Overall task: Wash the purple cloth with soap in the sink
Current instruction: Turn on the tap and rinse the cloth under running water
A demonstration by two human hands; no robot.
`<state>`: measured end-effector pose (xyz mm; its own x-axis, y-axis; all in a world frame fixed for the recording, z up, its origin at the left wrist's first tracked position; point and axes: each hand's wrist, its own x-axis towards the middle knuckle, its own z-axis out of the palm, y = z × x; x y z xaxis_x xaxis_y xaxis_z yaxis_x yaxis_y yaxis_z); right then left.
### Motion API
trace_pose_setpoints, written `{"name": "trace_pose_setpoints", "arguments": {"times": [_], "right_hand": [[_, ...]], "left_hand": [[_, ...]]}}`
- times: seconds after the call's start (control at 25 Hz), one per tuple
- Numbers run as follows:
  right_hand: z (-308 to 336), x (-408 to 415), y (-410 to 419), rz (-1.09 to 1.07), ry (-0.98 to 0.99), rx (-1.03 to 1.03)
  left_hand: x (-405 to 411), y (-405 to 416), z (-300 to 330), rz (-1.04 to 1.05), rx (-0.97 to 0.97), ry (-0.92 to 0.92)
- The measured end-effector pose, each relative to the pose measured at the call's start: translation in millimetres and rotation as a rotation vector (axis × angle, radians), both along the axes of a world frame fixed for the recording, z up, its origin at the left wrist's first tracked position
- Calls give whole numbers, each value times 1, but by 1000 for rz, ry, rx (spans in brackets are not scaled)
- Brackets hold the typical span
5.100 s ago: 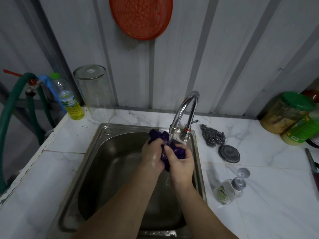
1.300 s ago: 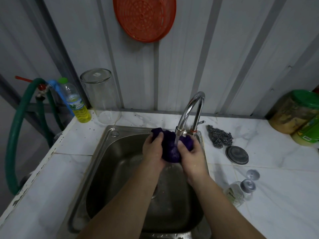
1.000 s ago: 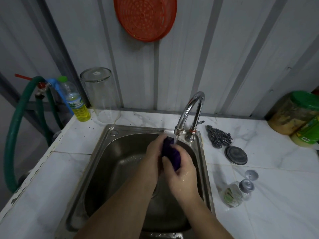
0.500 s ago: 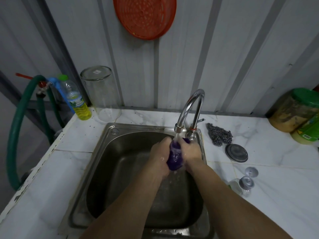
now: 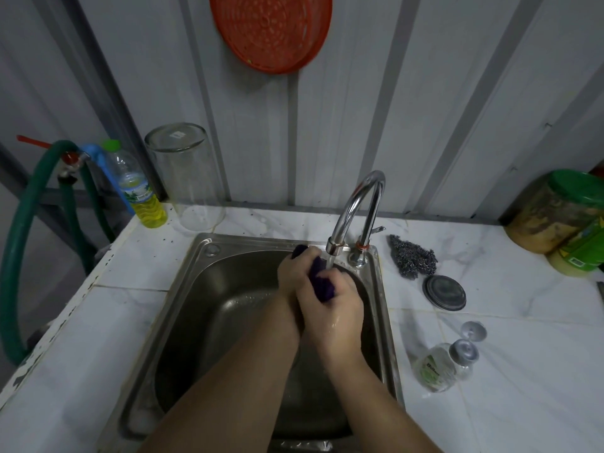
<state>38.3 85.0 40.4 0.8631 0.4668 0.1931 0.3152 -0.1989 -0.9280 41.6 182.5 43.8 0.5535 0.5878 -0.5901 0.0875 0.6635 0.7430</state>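
The purple cloth [image 5: 322, 282] is bunched between both hands over the steel sink [image 5: 196, 289], right under the chrome tap [image 5: 354, 204], whose water runs onto it. My left hand [image 5: 295, 269] grips the cloth's far end. My right hand [image 5: 333, 308] grips the near part, its wet fingers curled round the fabric. Most of the cloth is hidden inside the two fists. A soap bottle with yellow liquid [image 5: 143, 197] stands at the back left corner of the counter.
An upturned glass jar [image 5: 188, 178] stands behind the sink. Right of the tap lie a steel scourer [image 5: 411, 259], a dark lid [image 5: 444, 292] and a tipped small bottle [image 5: 441, 364]. Green-lidded jars [image 5: 562, 210] sit far right, a green hose [image 5: 19, 243] hangs left.
The hands have kept rubbing the cloth under the running water; my right hand has slid nearer and over the left, and the cloth is bunched tighter than half a second ago.
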Motion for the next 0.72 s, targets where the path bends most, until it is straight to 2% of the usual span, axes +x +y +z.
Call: {"name": "trace_pose_setpoints", "arguments": {"times": [0.08,0.16,0.24,0.32,0.4,0.48,0.6,0.64,0.72], "right_hand": [[5,10,13,-87,57,-61],[2,33,25,-159,180,-111],[-8,64,31,-151,316,-213],[-21,87,30,-156,538,-261],[-31,89,27,-217,740,-142],[-29,76,24,-257,793,0],[-21,37,9,-107,666,169],[-16,21,4,-15,540,192],[-10,-3,-2,79,207,91]], "left_hand": [[-1,-7,-4,-33,-107,-63],[0,-10,-11,10,-166,-11],[0,-20,-17,13,-157,7],[2,-27,-22,6,-68,71],[2,-27,-26,20,-21,98],[1,-22,-22,88,-47,60],[3,0,-12,249,-45,80],[2,5,-9,253,-13,85],[-7,7,-9,175,56,14]]}}
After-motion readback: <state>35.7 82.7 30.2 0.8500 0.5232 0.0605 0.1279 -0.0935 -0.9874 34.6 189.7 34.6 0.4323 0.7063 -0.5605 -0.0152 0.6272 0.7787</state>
